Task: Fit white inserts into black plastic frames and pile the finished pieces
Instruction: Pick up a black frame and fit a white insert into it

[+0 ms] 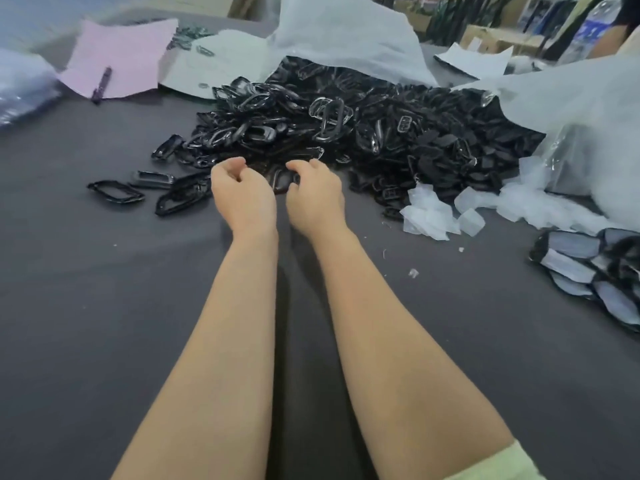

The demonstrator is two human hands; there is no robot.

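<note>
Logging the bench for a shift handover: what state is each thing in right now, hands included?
left hand: fingers curled, nothing visible in it.
right hand: fingers curled at a black frame; grip unclear.
frame pile: loose heap, partly under white sheet.
finished pieces: inserts fitted, piled at right.
marker: lying flat on pink paper.
plastic scraps: crumpled, beside the pile.

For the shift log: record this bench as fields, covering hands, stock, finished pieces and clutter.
frames: big loose black pile, mid table
left hand: fingers curled, nothing seen in them, at the pile's near edge
right hand: fingers curled over a dark piece; grip unclear
finished pieces: heap at the right edge
clutter: pink paper with pen, far left; white scraps right
</note>
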